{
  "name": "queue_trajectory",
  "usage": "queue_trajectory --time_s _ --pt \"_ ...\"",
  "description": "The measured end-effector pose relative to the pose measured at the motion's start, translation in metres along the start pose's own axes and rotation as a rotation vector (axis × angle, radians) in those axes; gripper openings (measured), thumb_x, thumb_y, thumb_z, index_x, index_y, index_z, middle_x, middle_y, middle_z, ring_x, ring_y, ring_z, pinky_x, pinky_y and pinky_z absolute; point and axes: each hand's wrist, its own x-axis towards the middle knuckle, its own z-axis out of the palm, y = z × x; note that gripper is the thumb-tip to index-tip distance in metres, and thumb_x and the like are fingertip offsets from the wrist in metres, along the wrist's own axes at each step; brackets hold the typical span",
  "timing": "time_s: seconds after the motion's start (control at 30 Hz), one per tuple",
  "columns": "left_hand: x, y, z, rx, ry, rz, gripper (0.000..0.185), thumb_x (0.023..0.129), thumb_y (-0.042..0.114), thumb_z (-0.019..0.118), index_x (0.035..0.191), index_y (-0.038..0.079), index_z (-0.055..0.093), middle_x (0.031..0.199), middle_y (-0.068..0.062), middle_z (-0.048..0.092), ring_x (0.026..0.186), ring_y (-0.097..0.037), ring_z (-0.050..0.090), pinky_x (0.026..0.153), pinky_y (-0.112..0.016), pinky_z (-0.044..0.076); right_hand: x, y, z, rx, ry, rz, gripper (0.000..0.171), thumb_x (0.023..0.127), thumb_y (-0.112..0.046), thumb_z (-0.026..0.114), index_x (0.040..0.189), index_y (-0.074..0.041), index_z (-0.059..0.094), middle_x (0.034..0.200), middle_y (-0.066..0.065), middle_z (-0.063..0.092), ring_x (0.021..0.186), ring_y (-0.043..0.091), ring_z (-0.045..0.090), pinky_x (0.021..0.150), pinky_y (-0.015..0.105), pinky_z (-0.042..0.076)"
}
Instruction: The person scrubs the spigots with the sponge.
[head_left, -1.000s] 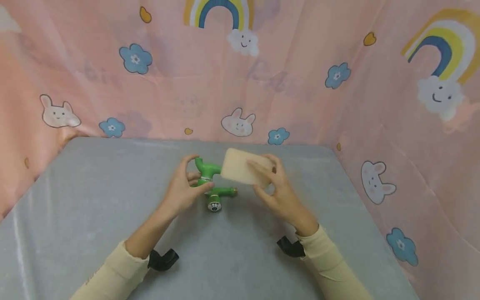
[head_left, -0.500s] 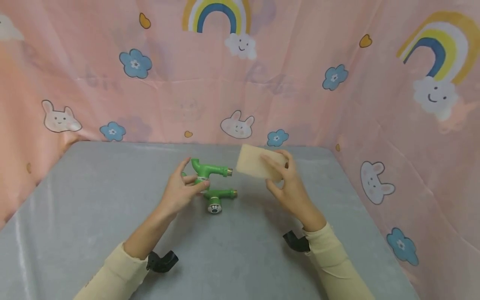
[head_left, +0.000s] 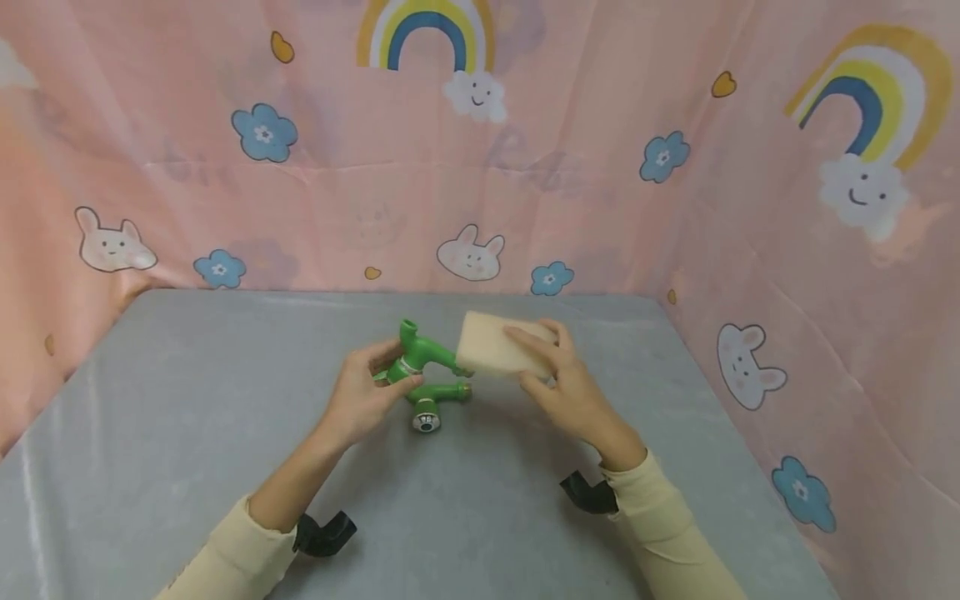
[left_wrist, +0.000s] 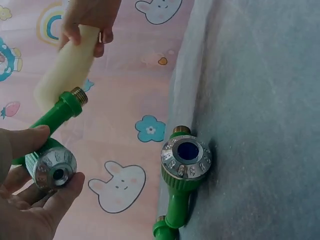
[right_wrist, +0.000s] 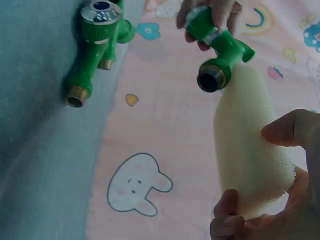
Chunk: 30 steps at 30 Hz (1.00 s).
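Observation:
My left hand (head_left: 367, 392) holds a green faucet (head_left: 427, 352) above the table, fingers and thumb round its valve body. The faucet's brass threaded end (left_wrist: 79, 95) points toward the right hand. My right hand (head_left: 573, 392) grips a cream-coloured sponge (head_left: 495, 343) by its right end. In the head view the sponge overlaps the faucet's threaded end; whether they touch I cannot tell. Below them on the table lies another green faucet (head_left: 444, 392), its silver-ringed knob (left_wrist: 186, 156) facing the person. A further brass threaded end (right_wrist: 105, 64) shows behind it in the right wrist view, partly hidden.
A grey cloth-covered table (head_left: 225, 375) spreads under both hands. Pink printed curtain (head_left: 337, 192) hangs along the back and right sides. Black curved pieces (head_left: 325, 533) stick out at both wrists.
The held faucet has tilted, its threaded end dipping down to the right. The sponge first moved right, away from the faucet, then came back left against or near its threaded end.

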Motion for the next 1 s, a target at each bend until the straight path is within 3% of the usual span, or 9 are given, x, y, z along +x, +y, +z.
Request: queue_trajectory --time_s 0.13,0.23,0.43,0.53,0.67,0.77,0.83,0.9,1.0 --pt "-0.003 0.002 0.004 -0.062 -0.065 0.026 0.056 0.087 0.001 0.076 0.14 -0.002 0.057 0.141 -0.021 0.06 0.128 -0.035 0.062 0.09 -0.031 0.06 -0.002 -0.002 0.004 0.006 0.026 -0.081 0.054 0.097 -0.013 0.063 0.149 -0.02 0.051 0.152 0.019 0.038 0.1 0.027 0.051 0.069 0.03 0.042" --pt "-0.005 0.002 0.006 -0.11 -0.11 0.059 0.056 0.087 -0.001 0.076 0.139 -0.004 0.056 0.14 -0.023 0.06 0.122 -0.034 0.066 0.088 -0.028 0.061 -0.004 -0.005 0.011 0.039 -0.01 -0.13 0.053 0.098 -0.017 0.064 0.15 -0.02 0.051 0.15 0.017 0.043 0.1 0.024 0.05 0.066 0.028 0.041" --pt "-0.005 0.004 0.003 -0.106 -0.111 0.088 0.053 0.088 0.001 0.075 0.137 -0.006 0.057 0.138 -0.023 0.062 0.116 -0.03 0.068 0.089 -0.025 0.06 -0.003 -0.002 0.004 0.017 -0.06 -0.068 0.05 0.099 -0.015 0.062 0.149 -0.018 0.053 0.149 0.02 0.043 0.09 0.021 0.049 0.061 0.023 0.039" --pt "-0.003 0.004 0.0 -0.088 -0.093 0.08 0.05 0.088 0.003 0.075 0.133 -0.008 0.06 0.133 -0.024 0.065 0.106 -0.02 0.069 0.083 -0.024 0.061 -0.001 0.002 -0.005 -0.015 -0.002 -0.037 0.051 0.097 -0.011 0.064 0.147 -0.017 0.055 0.148 0.021 0.04 0.083 0.02 0.046 0.06 0.022 0.038" --pt "-0.004 0.003 -0.002 -0.055 -0.091 0.067 0.046 0.088 0.008 0.076 0.13 -0.007 0.063 0.123 -0.023 0.07 0.082 -0.008 0.066 0.068 -0.022 0.059 -0.002 0.0 0.0 0.002 0.145 -0.158 0.054 0.09 -0.005 0.07 0.142 -0.012 0.059 0.144 0.022 0.041 0.092 0.024 0.051 0.067 0.024 0.041" --pt "-0.005 0.003 -0.001 -0.009 -0.112 0.09 0.043 0.088 0.012 0.078 0.127 -0.001 0.068 0.12 -0.018 0.073 0.071 -0.005 0.06 0.06 -0.021 0.053 -0.002 -0.006 0.012 0.003 0.142 -0.314 0.056 0.088 -0.002 0.071 0.142 -0.012 0.059 0.144 0.024 0.039 0.107 0.032 0.054 0.078 0.031 0.051" --pt "-0.005 0.003 0.001 -0.006 -0.127 0.109 0.041 0.087 0.012 0.079 0.126 0.003 0.07 0.117 -0.014 0.075 0.066 -0.006 0.057 0.056 -0.021 0.05 -0.002 -0.009 0.019 -0.018 0.115 -0.366 0.058 0.088 0.0 0.07 0.143 -0.014 0.058 0.145 0.023 0.036 0.115 0.035 0.053 0.083 0.038 0.054" --pt "-0.005 0.004 0.002 -0.02 -0.125 0.113 0.038 0.087 0.012 0.079 0.123 0.003 0.071 0.11 -0.014 0.076 0.066 -0.007 0.057 0.056 -0.022 0.05 -0.002 -0.008 0.021 -0.074 0.123 -0.373 0.059 0.087 0.003 0.07 0.142 -0.016 0.059 0.146 0.022 0.036 0.117 0.035 0.051 0.082 0.041 0.054" --pt "-0.005 0.006 0.001 -0.039 -0.081 0.078 0.035 0.088 0.011 0.078 0.121 0.001 0.071 0.096 -0.014 0.075 0.064 -0.007 0.059 0.056 -0.021 0.051 -0.001 -0.003 0.018 -0.161 0.2 -0.332 0.061 0.083 0.008 0.071 0.139 -0.015 0.062 0.145 0.022 0.038 0.108 0.034 0.052 0.076 0.04 0.053"
